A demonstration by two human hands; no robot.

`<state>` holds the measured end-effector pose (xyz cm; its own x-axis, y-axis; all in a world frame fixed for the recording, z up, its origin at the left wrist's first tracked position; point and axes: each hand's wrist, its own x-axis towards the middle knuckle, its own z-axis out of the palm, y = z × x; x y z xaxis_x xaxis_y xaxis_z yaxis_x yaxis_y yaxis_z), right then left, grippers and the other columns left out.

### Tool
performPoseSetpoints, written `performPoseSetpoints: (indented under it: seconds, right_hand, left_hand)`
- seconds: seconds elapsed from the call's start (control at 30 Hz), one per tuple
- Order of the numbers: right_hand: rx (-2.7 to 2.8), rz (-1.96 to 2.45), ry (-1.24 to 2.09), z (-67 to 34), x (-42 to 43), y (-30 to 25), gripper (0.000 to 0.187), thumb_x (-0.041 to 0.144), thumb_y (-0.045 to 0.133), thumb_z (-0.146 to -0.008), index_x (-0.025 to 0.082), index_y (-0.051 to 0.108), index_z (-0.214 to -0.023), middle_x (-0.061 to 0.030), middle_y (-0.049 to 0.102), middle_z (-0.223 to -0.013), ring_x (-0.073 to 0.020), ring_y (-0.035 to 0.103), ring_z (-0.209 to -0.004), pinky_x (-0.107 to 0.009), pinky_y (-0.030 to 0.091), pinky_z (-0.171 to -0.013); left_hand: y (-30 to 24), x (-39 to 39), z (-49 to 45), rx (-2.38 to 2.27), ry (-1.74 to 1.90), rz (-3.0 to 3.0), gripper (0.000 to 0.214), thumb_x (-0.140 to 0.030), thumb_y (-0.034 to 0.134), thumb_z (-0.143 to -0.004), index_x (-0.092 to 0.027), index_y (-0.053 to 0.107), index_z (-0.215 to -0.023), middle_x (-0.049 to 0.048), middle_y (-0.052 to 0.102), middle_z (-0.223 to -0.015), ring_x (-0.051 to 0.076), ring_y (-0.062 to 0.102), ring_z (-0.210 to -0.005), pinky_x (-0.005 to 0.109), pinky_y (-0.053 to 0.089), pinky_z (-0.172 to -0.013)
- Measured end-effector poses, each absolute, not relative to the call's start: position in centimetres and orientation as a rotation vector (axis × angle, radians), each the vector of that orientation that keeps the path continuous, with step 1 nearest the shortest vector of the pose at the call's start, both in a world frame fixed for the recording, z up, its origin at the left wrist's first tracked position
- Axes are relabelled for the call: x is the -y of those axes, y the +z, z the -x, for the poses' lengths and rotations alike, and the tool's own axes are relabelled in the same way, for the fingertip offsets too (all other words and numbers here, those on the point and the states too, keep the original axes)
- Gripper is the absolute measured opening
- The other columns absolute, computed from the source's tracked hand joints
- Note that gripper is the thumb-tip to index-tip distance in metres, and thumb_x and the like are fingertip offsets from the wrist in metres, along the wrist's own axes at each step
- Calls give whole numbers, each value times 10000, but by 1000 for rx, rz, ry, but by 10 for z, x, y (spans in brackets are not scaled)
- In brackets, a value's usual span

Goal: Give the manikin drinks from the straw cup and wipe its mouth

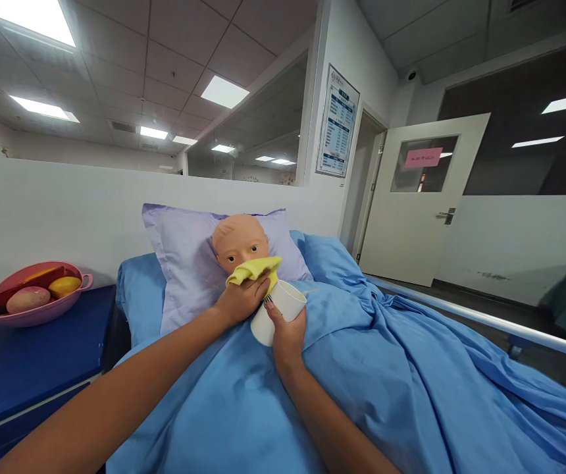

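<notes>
One yellow cloth [253, 268] in the head view covers the manikin's [238, 238] lower face, grasped by the left hand [246, 296]; the right hand [290, 332] grips a tilted white cup [262, 327] at five o'clock, apparently for closeness. A pillow [184, 263] seemingly props the head. Toward two o'clock, a pink sign [424, 157] is illegible.

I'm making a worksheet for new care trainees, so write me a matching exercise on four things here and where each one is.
Things:
1. yellow cloth
2. white cup
3. pink basket
4. lilac pillow

Places:
A. on the blue cabinet top
B. in the right hand
C. behind the manikin's head
D. in the left hand, at the manikin's lower face

Pairs: 1-D, 2-B, 3-A, 4-C
</notes>
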<state>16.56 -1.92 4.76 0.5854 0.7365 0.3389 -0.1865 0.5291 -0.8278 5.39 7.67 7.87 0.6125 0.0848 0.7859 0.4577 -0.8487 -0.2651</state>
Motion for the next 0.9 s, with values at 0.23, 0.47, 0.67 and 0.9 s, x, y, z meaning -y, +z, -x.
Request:
performPoseSetpoints:
  seconds: [0.23, 0.47, 0.67, 0.9]
  right_hand:
    - [784, 798, 625, -164, 21, 50, 655, 415, 800, -653, 216, 532, -1216, -84, 664, -1161, -250, 655, -970, -393, 537, -814]
    - [756, 814, 576, -166, 14, 43, 605, 403, 811, -651, 197, 523, -1141, -68, 660, -1073, -231, 644, -918, -396, 521, -841]
    - [724, 802, 615, -166, 15, 44, 625, 425, 813, -647, 199, 519, -1150, -73, 662, -1077, -242, 649, -928, -406, 530, -839]
    - [750, 793, 621, -166, 17, 44, 642, 419, 818, -646, 210, 516, -1172, -82, 655, -1139, -248, 648, -963, -408, 530, -855]
  left_hand:
    - [65, -66, -27, 366, -1080, 2394, 391, -147, 452, -955, -194, 553, -1330, 121, 633, -1310, 214, 571, -1249, 377, 456, -1081]
    - [101, -60, -53, 330, -1056, 2201, 416, -95, 368, -960, -106, 502, -1353, 172, 511, -1429, 248, 368, -1401, 491, 378, -1149]
    - [91, -73, -74, 420, -914, 2156, 352, -126, 389, -968, -64, 579, -1258, 165, 615, -1329, 230, 523, -1299, 376, 442, -1112]
    - [64, -65, -51, 417, -1016, 2271, 372, -142, 367, -977, -119, 556, -1297, 144, 663, -1266, 211, 616, -1199, 371, 490, -1054]
